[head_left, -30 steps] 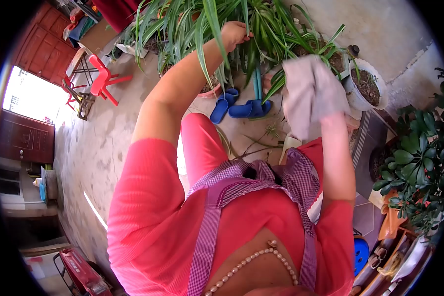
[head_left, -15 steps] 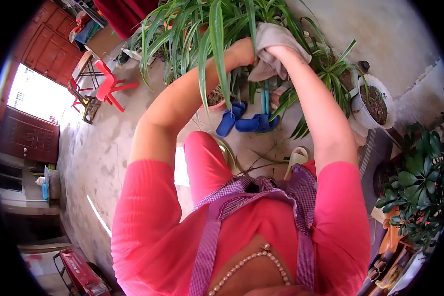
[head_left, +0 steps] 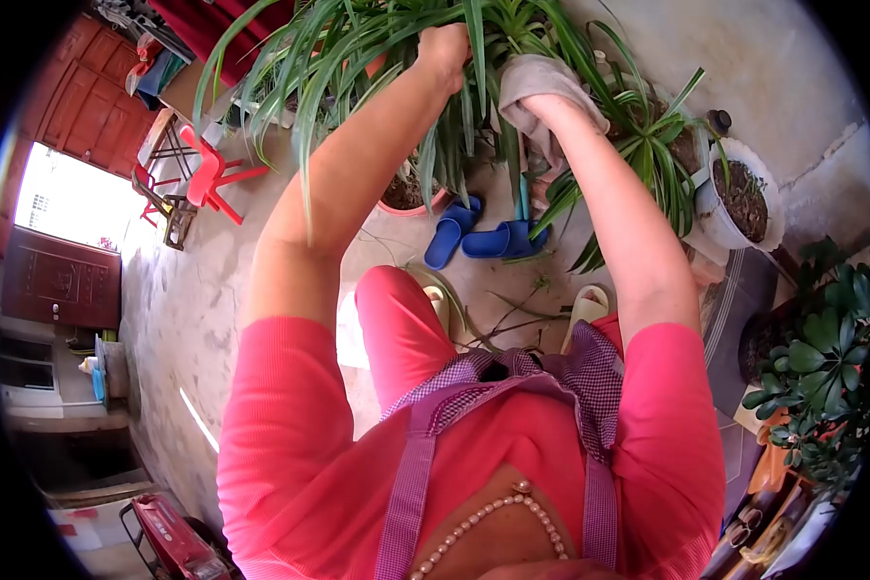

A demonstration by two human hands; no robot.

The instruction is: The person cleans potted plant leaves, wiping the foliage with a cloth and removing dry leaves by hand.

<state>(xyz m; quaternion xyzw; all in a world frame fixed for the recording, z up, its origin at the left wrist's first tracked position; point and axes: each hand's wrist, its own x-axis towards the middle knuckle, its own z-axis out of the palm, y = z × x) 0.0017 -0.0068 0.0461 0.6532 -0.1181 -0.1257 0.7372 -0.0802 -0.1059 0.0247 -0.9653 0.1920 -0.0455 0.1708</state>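
Long green strap leaves of a potted plant (head_left: 358, 92) arch across the top of the view. My left hand (head_left: 444, 53) is among them, its fingers curled around leaves and partly hidden by the foliage. A grey cloth (head_left: 551, 82) is draped over my right hand (head_left: 548, 104), which is closed in it beside the leaves. The cloth covers most of the right fingers. Below the leaves, part of a terracotta pot (head_left: 411, 198) shows.
Blue slippers (head_left: 493, 240) lie on the floor under the plant. At right stand a white pot (head_left: 741, 208) with soil and a broad-leaved plant (head_left: 822, 348). Red chairs (head_left: 213, 179) are at the left, near a doorway. Fallen leaves lie by my feet.
My left hand has moved up and left, away from the cloth, and the long leaves have swung left. The right hand stays in nearly the same place with the cloth.
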